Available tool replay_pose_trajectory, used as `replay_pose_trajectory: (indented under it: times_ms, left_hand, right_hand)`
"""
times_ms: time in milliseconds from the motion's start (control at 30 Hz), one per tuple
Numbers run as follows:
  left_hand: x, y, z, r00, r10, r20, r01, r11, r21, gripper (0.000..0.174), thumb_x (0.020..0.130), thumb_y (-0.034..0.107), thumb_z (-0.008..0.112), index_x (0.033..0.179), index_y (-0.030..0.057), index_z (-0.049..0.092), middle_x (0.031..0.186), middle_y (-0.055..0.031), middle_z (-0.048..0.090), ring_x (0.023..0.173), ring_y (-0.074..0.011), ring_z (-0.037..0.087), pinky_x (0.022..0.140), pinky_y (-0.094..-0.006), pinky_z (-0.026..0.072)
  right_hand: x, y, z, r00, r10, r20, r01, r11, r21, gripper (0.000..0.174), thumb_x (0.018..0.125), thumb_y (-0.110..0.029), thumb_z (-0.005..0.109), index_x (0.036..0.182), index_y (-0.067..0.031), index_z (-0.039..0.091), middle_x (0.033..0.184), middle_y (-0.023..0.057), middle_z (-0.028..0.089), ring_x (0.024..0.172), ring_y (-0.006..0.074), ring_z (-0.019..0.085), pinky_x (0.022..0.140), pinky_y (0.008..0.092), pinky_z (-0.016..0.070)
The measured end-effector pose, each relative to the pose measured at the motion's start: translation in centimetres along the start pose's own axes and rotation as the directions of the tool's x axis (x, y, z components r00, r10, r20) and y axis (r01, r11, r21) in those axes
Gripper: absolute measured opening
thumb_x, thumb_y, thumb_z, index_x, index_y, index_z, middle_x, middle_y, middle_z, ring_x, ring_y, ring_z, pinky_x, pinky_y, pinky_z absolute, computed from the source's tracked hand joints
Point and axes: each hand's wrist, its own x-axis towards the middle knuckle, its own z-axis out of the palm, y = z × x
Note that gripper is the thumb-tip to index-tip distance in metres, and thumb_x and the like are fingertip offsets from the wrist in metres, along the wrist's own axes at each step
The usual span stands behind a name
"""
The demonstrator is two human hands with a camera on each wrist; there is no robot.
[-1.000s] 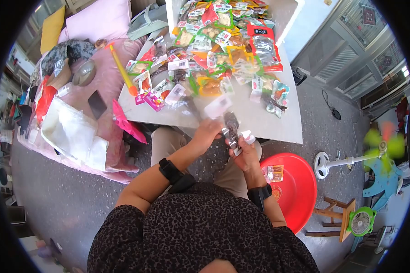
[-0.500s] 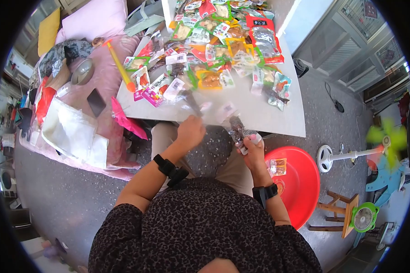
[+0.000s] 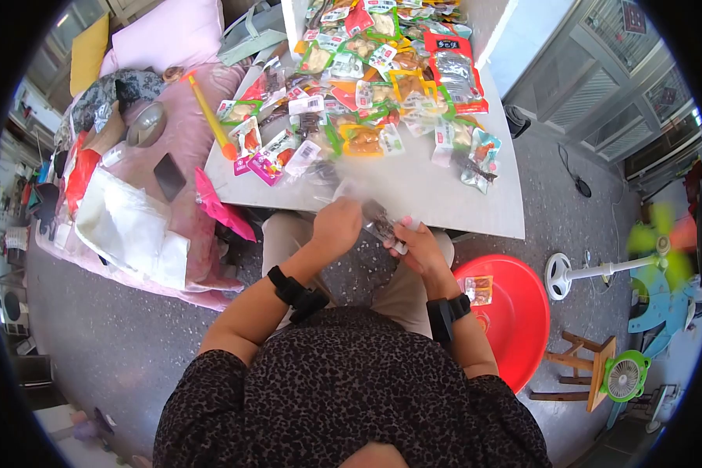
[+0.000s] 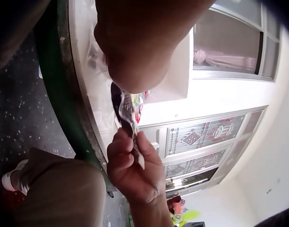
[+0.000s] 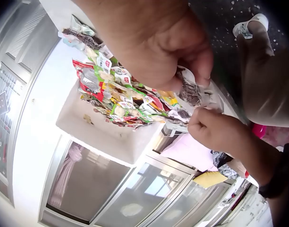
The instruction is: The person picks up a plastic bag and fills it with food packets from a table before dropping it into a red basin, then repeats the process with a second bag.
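A clear plastic packet with dark food inside is held between both hands over the table's front edge. My right hand pinches its near end between thumb and fingers. At the far end my left hand has its fingers curled onto the plastic, and its fingertips are hidden in the head view. Clear film shows beside the left knuckles in the right wrist view, where the packet looks crinkled. Seen from the left wrist, the packet stands edge-on between the hands.
Many colourful food packets lie heaped on the white table and in a white box behind. A red basin with a small packet inside stands at the right. A pink-covered bed is at the left.
Half a second ago my left hand was apart from the dark packet. It has moved right to the packet's far end, while my right hand has shifted slightly left and tilted the packet.
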Motion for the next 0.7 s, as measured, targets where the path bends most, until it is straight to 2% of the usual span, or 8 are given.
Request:
replay_pose_trajectory:
  times_ms: [100, 167, 267, 367, 467, 567, 700]
  left_hand:
    - [0.0, 0.4, -0.3, 0.998, 0.049, -0.037, -0.05, 0.998, -0.024, 0.008, 0.073, 0.012, 0.048, 0.072, 0.0046, 0.046, 0.068, -0.0141, 0.048, 0.062, -0.0327, 0.049, 0.054, -0.0409, 0.0398]
    - [-0.2, 0.3, 0.0, 0.999, 0.045, -0.004, -0.045, 0.999, -0.014, 0.008, 0.072, 0.012, 0.048, 0.072, 0.0049, 0.046, 0.069, -0.0141, 0.048, 0.061, -0.033, 0.049, 0.053, -0.0412, 0.0395]
    - [-0.4, 0.4, 0.0, 0.999, 0.037, 0.01, -0.037, 0.999, -0.003, 0.008, 0.072, 0.012, 0.048, 0.071, 0.0051, 0.045, 0.068, -0.0138, 0.048, 0.061, -0.0333, 0.049, 0.052, -0.0413, 0.0391]
    - [-0.8, 0.1, 0.1, 0.998, 0.058, -0.028, -0.058, 0.998, -0.012, 0.007, 0.072, 0.012, 0.048, 0.071, 0.0054, 0.045, 0.067, -0.0132, 0.048, 0.06, -0.0332, 0.049, 0.052, -0.0411, 0.039]
    - [-1.4, -0.6, 0.6, 0.999, 0.037, 0.005, -0.037, 0.999, 0.0, 0.007, 0.072, 0.012, 0.048, 0.071, 0.0056, 0.046, 0.066, -0.0126, 0.047, 0.059, -0.0328, 0.049, 0.051, -0.041, 0.039]
    - [-1.8, -0.6, 0.8, 0.999, 0.036, 0.015, -0.036, 0.999, -0.004, 0.006, 0.072, 0.012, 0.048, 0.071, 0.006, 0.046, 0.067, -0.0124, 0.048, 0.06, -0.0321, 0.049, 0.052, -0.0406, 0.0393]
    - [-1.6, -0.2, 0.5, 0.999, 0.035, 0.031, -0.034, 0.999, -0.028, 0.006, 0.071, 0.012, 0.047, 0.072, 0.0061, 0.047, 0.068, -0.0124, 0.049, 0.062, -0.0314, 0.05, 0.053, -0.0397, 0.04]
  right_hand:
    - [2.0, -0.3, 1.1, 0.998, 0.03, 0.057, -0.028, 0.999, -0.043, 0.006, 0.077, -0.01, 0.051, 0.08, -0.0092, 0.047, 0.069, 0.0015, 0.05, 0.056, 0.0157, 0.054, 0.045, 0.0245, 0.0416]
    - [3.8, -0.3, 1.5, 0.993, 0.089, 0.081, -0.08, 0.991, -0.105, 0.006, 0.077, -0.012, 0.051, 0.081, -0.009, 0.048, 0.069, 0.0011, 0.051, 0.055, 0.0145, 0.053, 0.045, 0.0242, 0.0411]
    - [5.5, 0.0, 2.9, 0.99, 0.083, 0.117, -0.07, 0.991, -0.113, 0.009, 0.077, -0.016, 0.052, 0.082, -0.0089, 0.049, 0.067, 0.0007, 0.051, 0.054, 0.0112, 0.05, 0.043, 0.0215, 0.0384]
    - [5.5, -1.0, 3.0, 0.993, 0.109, 0.039, -0.071, 0.838, -0.541, 0.011, 0.077, -0.016, 0.051, 0.081, -0.0066, 0.05, 0.063, 0.0017, 0.05, 0.05, 0.0085, 0.047, 0.04, 0.0197, 0.036]
    - [5.9, -1.1, 0.7, 0.993, 0.118, -0.002, -0.091, 0.757, -0.647, 0.014, 0.078, -0.019, 0.049, 0.079, -0.0046, 0.05, 0.064, 0.0014, 0.051, 0.049, 0.0078, 0.046, 0.039, 0.0185, 0.0348]
    - [5.6, -0.8, 1.0, 0.998, 0.054, 0.028, -0.029, 0.827, -0.561, 0.012, 0.078, -0.016, 0.048, 0.076, -0.0039, 0.051, 0.062, 0.0019, 0.05, 0.048, 0.0075, 0.045, 0.038, 0.0188, 0.0343]
    - [7.3, 0.4, 3.2, 0.998, 0.061, 0.016, -0.053, 0.944, -0.326, 0.008, 0.075, -0.011, 0.047, 0.077, -0.0041, 0.051, 0.062, 0.0026, 0.051, 0.048, 0.0081, 0.046, 0.04, 0.0197, 0.0365]
